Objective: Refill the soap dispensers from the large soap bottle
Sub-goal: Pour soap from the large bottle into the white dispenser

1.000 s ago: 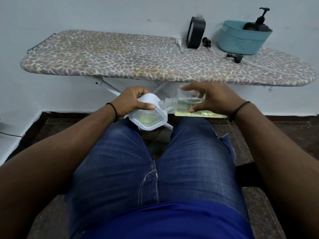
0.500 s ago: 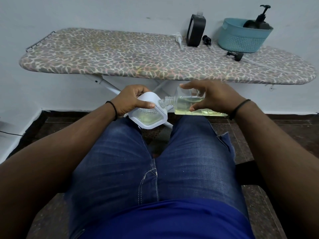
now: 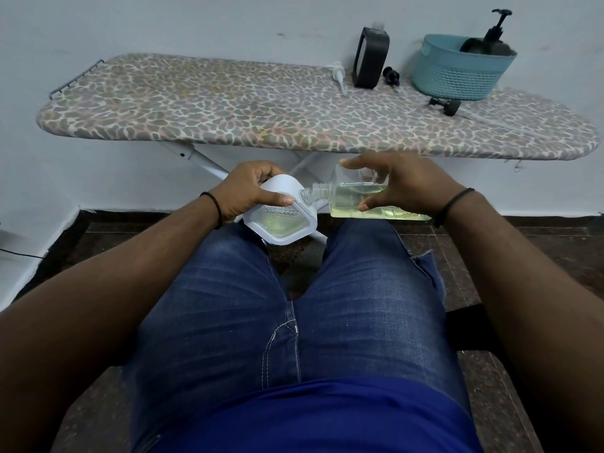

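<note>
Behind the right hand (image 3: 407, 184) — clear bottle (image 3: 353, 201), its base seemingly hidden.

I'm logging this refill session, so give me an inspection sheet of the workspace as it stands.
Surface: ironing board, patterned cover.
Job's things: white container and clear bottle of yellowish soap, mouth against the container.
Clutter: black bottle, teal basket holding a pump bottle, loose white pump, loose black pumps.
Grip: left hand holds the container; right hand holds the clear bottle.
Cables: black cable at left wall.
Surroundings: pale wall, dark tiled floor.
</note>
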